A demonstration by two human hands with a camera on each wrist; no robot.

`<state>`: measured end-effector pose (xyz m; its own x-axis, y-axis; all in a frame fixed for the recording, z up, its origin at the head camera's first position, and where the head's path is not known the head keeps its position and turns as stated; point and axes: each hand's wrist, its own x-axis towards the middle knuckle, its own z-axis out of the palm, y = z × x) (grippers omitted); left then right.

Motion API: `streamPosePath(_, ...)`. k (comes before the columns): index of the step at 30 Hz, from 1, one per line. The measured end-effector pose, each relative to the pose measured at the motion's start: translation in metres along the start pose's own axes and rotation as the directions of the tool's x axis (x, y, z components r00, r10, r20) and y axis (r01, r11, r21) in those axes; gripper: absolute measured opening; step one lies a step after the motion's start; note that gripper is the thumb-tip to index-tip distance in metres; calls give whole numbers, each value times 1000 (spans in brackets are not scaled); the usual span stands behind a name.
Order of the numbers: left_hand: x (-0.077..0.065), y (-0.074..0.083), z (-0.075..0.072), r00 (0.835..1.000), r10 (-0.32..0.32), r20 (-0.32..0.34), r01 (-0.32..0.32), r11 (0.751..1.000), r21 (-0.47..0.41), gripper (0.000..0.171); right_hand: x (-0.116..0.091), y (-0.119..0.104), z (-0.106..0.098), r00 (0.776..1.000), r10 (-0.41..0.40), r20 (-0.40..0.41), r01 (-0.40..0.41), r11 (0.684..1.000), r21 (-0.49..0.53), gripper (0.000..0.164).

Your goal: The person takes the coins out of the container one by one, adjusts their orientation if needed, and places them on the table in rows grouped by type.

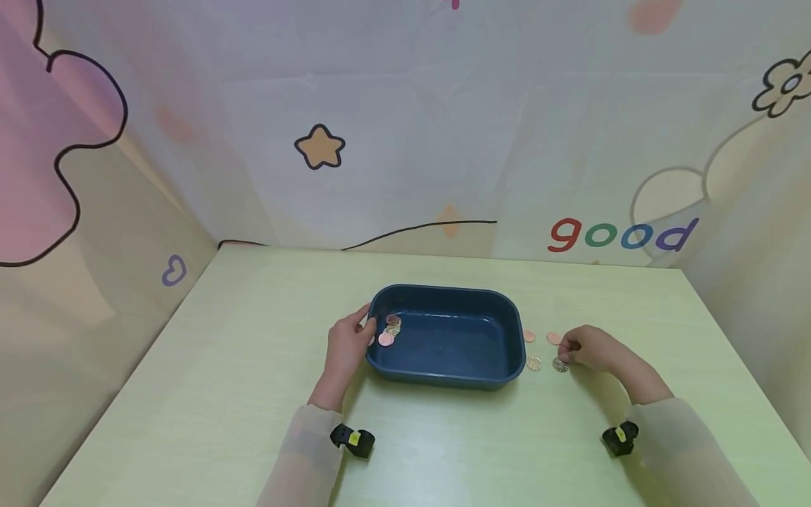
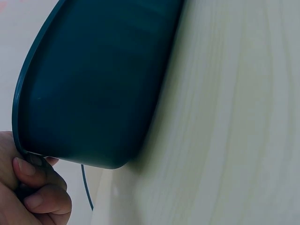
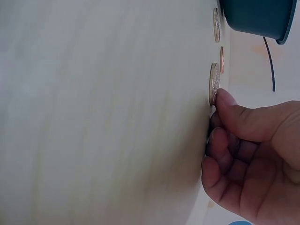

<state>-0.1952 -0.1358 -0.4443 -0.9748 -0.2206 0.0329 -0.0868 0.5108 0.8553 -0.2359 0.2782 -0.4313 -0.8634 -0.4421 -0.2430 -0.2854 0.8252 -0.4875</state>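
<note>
A dark blue rectangular bin sits on the table, and my left hand grips its left rim. The left wrist view shows that hand's curled fingers at the bin's end wall. Several coins, coppery and pale, lie inside at the left end. To the right of the bin, my right hand pinches the near edge of a silvery coin with thumb and forefinger; in the right wrist view this coin lies flat. The other right fingers curl against the tabletop.
Close to the bin's right side lie a copper-coloured coin and a pale gold coin. Another copper-coloured coin lies just beyond the right fingers. A printed cloth backdrop rises behind the table.
</note>
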Motion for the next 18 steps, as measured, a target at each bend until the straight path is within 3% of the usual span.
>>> streamPosePath(11, 0, 1, 1, 1000, 3, -1, -3, 1000, -8, 41, -1, -1, -1, 1000, 5, -11, -5, 1000, 0, 9)
streamPosePath(18, 0, 2, 0, 1000, -7, 6, 7, 1000, -11, 42, 2, -2, -1, 997, 71, 16, -71, 997, -7, 9)
